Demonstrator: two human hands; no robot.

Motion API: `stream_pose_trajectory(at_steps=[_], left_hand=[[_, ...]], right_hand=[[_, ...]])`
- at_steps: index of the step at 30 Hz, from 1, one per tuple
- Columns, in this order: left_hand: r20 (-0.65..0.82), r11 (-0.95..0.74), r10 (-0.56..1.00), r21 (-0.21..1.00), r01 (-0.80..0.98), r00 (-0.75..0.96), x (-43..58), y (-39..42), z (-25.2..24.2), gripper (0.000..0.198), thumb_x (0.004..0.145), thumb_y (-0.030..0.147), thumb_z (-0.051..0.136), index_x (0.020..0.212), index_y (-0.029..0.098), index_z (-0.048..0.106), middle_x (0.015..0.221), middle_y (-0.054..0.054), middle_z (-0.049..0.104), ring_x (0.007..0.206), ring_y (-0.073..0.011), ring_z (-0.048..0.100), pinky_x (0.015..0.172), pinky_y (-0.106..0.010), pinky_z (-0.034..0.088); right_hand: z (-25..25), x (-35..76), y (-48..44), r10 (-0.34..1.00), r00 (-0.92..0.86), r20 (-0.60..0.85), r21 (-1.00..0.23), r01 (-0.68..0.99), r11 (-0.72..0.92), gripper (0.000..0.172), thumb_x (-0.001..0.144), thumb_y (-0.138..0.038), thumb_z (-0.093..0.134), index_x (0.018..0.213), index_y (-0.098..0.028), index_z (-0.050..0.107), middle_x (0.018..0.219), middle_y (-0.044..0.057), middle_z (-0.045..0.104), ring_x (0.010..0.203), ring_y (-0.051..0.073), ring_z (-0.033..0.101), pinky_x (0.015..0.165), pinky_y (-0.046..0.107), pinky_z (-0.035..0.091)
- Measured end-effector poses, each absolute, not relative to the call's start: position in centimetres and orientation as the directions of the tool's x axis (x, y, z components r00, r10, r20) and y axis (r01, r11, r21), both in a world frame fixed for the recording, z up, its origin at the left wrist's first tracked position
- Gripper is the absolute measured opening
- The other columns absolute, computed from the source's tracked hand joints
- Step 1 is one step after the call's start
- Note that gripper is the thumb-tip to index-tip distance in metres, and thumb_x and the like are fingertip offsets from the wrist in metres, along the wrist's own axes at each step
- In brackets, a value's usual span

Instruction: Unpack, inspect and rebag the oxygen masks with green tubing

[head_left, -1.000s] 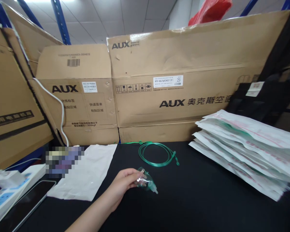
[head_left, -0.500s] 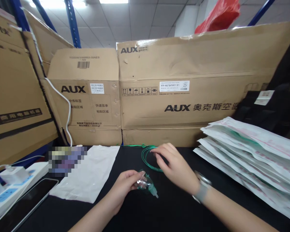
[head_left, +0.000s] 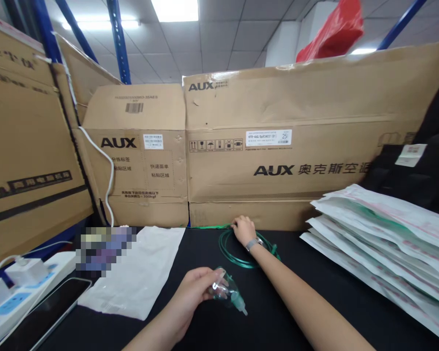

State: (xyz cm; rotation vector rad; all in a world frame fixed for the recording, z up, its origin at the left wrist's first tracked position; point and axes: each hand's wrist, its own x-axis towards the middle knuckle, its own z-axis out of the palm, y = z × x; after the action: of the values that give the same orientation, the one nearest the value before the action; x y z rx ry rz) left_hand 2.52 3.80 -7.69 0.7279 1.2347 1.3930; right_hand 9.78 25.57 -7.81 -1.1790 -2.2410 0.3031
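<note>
My left hand is closed on a clear, green-tinted oxygen mask, held above the black table top with its pale connector tip pointing down and right. At the table's back edge, my right hand has its fingers curled at the right end of a thin green cord, which runs left along the foot of the cardboard. The fingertips are partly hidden. Under and around that wrist lies a loose coil of green tubing, with a green end piece on its right side.
A stack of white paper-and-film packages is on the right. On the left are a flat white pouch, a blurred patch, a phone and a power strip with plugs. Cardboard panels wall off the back.
My right hand has moved forward from above the tubing coil to the table's back edge, and its fingers have curled by the green cord. My left hand keeps the mask nearly in place.
</note>
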Motion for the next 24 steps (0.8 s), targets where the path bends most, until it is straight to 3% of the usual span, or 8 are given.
stream_pose_trajectory(at_steps=[4, 8, 11, 13, 16, 20, 24], left_hand=[[-0.202, 0.093, 0.939, 0.928, -0.36, -0.279, 2.6, 3.4, -6.9, 0.03, 0.062, 0.041, 0.067, 0.066, 0.012, 0.064, 0.063, -0.004, 0.065, 0.059, -0.0123, 0.058, 0.064, -0.023, 0.042], [-0.173, 0.026, 0.933, 0.908, -0.419, -0.316, 2.5, 3.1, -6.6, 0.026, 0.067, 0.037, 0.064, 0.077, 0.012, 0.064, 0.07, -0.005, 0.066, 0.064, -0.0132, 0.059, 0.066, -0.023, 0.042], [-0.16, 0.005, 0.938, 0.894, -0.449, -0.307, 2.2, 3.1, -7.1, 0.025, 0.069, 0.036, 0.062, 0.078, 0.012, 0.063, 0.074, -0.006, 0.066, 0.068, -0.0149, 0.06, 0.068, -0.025, 0.042], [-0.169, 0.012, 0.939, 0.886, -0.463, -0.299, 2.0, 3.2, -7.5, 0.023, 0.07, 0.035, 0.061, 0.074, 0.012, 0.061, 0.071, -0.005, 0.065, 0.066, -0.0144, 0.059, 0.068, -0.026, 0.042], [-0.193, 0.018, 0.929, 0.875, -0.484, -0.315, 1.7, 3.5, -7.7, 0.02, 0.071, 0.033, 0.06, 0.067, 0.014, 0.058, 0.062, 0.0, 0.061, 0.058, -0.0112, 0.057, 0.067, -0.025, 0.042], [-0.242, 0.014, 0.89, 0.861, -0.508, -0.386, 1.2, 3.5, -7.3, 0.014, 0.077, 0.028, 0.055, 0.07, 0.016, 0.057, 0.056, 0.004, 0.059, 0.061, -0.0105, 0.061, 0.065, -0.021, 0.041], [-0.341, 0.04, 0.841, 0.814, -0.58, -0.42, 0.8, 3.5, -7.3, 0.013, 0.08, 0.021, 0.052, 0.091, 0.019, 0.058, 0.073, 0.001, 0.068, 0.067, -0.01, 0.064, 0.062, -0.019, 0.043]], right_hand=[[-5.8, 11.3, 23.2, 0.799, -0.384, 0.462, -0.592, 0.538, 0.601, 0.02, 0.083, -0.029, 0.044, 0.079, -0.017, 0.06, 0.079, 0.007, 0.064, 0.089, 0.021, 0.054, 0.08, 0.035, 0.038], [-4.8, 16.1, 19.6, 0.766, -0.454, 0.455, -0.696, 0.354, 0.624, 0.035, 0.084, -0.043, 0.037, 0.083, -0.016, 0.059, 0.05, 0.0, 0.058, 0.052, 0.014, 0.055, 0.056, 0.025, 0.042], [-4.7, 20.5, 17.7, 0.75, -0.573, 0.331, -0.831, 0.201, 0.519, 0.037, 0.079, -0.05, 0.045, 0.08, -0.016, 0.06, 0.038, -0.006, 0.046, 0.035, 0.009, 0.043, 0.042, 0.021, 0.035], [-4.4, 22.7, 17.2, 0.672, -0.725, 0.152, -0.881, 0.209, 0.425, 0.04, 0.076, -0.051, 0.048, 0.07, -0.015, 0.063, 0.04, -0.004, 0.048, 0.036, 0.009, 0.043, 0.043, 0.022, 0.035], [-4.0, 24.1, 17.4, 0.549, -0.835, 0.032, -0.817, 0.295, 0.496, 0.044, 0.077, -0.05, 0.048, 0.059, -0.014, 0.065, 0.056, 0.003, 0.059, 0.056, 0.014, 0.055, 0.059, 0.026, 0.042], [-5.1, 23.1, 17.2, 0.712, -0.663, 0.231, -0.636, 0.45, 0.626, 0.039, 0.076, -0.05, 0.049, 0.067, -0.016, 0.064, 0.074, 0.006, 0.058, 0.072, 0.017, 0.053, 0.07, 0.029, 0.041], [-7.5, 21.0, 15.4, 0.735, -0.656, 0.173, -0.605, 0.518, 0.605, 0.037, 0.067, -0.05, 0.06, 0.083, -0.016, 0.059, 0.081, 0.005, 0.053, 0.074, 0.018, 0.052, 0.068, 0.029, 0.042]])
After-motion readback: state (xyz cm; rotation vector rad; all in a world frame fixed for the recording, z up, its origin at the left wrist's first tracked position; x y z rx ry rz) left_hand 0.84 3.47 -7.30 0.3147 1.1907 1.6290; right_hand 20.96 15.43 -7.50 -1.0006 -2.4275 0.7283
